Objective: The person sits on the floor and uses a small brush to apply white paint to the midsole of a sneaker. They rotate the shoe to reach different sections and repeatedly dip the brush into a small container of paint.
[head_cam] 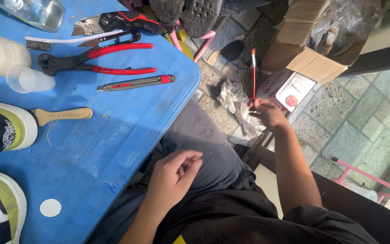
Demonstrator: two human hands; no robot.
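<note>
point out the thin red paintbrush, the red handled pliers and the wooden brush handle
thin red paintbrush (pixel 254 77), head view, mid shaft, held in the right hand (pixel 269 113)
red handled pliers (pixel 113 61), head view, between the two handles
wooden brush handle (pixel 64 114), head view, middle of handle

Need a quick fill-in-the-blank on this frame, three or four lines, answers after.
1. The right hand holds a thin brush with a ____ handle.
2. The left hand rests on the person's ____.
3. The pliers lie on a ____ table.
4. The cardboard box sits on the ____.

Missing words: red; lap; blue; floor
</note>
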